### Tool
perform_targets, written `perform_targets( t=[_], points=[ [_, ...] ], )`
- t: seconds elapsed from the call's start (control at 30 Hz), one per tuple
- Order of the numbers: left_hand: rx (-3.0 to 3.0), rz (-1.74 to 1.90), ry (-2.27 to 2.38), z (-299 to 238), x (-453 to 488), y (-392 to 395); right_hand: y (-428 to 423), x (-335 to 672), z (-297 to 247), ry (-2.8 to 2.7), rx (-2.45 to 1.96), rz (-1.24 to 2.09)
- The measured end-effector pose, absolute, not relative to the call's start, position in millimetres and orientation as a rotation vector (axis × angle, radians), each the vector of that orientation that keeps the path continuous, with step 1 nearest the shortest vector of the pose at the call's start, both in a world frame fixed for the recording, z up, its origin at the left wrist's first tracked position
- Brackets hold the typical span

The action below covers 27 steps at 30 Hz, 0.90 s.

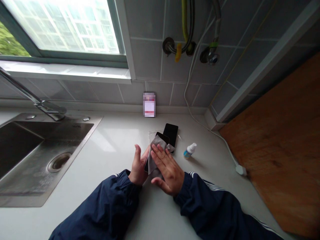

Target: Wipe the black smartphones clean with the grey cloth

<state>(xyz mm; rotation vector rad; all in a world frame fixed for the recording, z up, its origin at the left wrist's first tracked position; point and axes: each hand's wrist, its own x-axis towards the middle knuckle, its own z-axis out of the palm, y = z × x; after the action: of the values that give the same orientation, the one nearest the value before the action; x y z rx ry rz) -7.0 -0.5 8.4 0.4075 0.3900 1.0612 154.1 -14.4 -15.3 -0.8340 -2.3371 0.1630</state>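
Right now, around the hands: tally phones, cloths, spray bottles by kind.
Smartphones: 2
Grey cloth: 1
Small spray bottle: 1
Total: 4

Your white countertop (pixel 120 146) carries a black smartphone (pixel 171 134), and everything here sits around it. A pale, thin sheet (pixel 152 135) lies just beside it on the left, partly under it. A small white-capped spray bottle (pixel 190 150) lies near it on the right. Farther right, a white plug (pixel 240 170) rests on the counter. Behind it, a blurred packet (pixel 149 104) stands upright against the tiled wall. Well to its left, a stainless steel sink (pixel 45 156) is set into the counter.
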Motion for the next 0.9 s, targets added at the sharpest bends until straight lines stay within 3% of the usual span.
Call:
perform_targets(
  t=[0.27,0.9],
  points=[
    [0.491,1.06,0.41,11.0,-7.7,1.1,-15.9,152.3,-3.5,-2.04,-0.809,0.115],
    [0.531,1.016,0.459,-0.2,0.6,-4.0,-9.7,155.7,1.7,-1.975,-0.849,-0.006]
  ],
)
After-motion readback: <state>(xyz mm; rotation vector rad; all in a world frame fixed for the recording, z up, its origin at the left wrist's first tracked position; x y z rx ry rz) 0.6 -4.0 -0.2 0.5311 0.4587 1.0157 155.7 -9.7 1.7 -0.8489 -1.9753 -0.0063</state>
